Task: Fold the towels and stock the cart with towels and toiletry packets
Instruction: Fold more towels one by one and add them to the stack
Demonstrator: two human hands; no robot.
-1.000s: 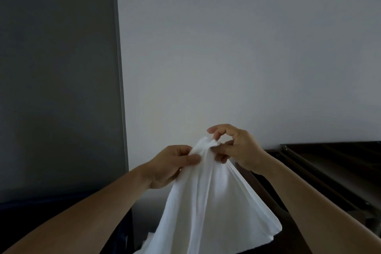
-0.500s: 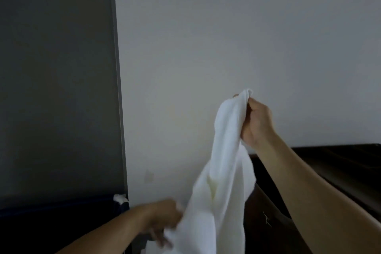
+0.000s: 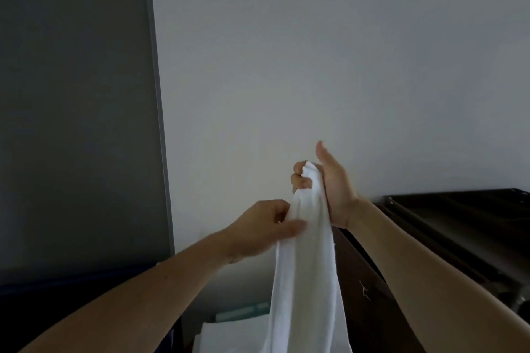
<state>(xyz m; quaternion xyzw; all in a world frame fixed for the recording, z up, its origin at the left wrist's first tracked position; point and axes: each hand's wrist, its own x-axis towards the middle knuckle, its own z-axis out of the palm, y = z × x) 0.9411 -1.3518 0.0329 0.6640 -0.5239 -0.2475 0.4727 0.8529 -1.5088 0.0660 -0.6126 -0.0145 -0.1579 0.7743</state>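
Observation:
A white towel (image 3: 308, 272) hangs bunched in the air in front of the wall. My right hand (image 3: 329, 186) grips its top end, fingers curled round the cloth and thumb sticking up. Just below, my left hand (image 3: 263, 228) pinches the towel's left edge between thumb and fingers. The towel's lower part runs out of the frame at the bottom. More white cloth (image 3: 229, 337) lies below at the bottom centre. The dark cart (image 3: 459, 226) stands at the right, its top shelf edge visible.
A white wall (image 3: 315, 66) is straight ahead, with a grey panel (image 3: 74, 123) on the left. A dark blue edge (image 3: 71, 281) runs low at the left. Something pale green (image 3: 243, 314) shows beside the cloth below.
My left hand came back up from low at the bottom and took hold of the towel just under my right hand. My right hand dropped slightly with the towel's top end.

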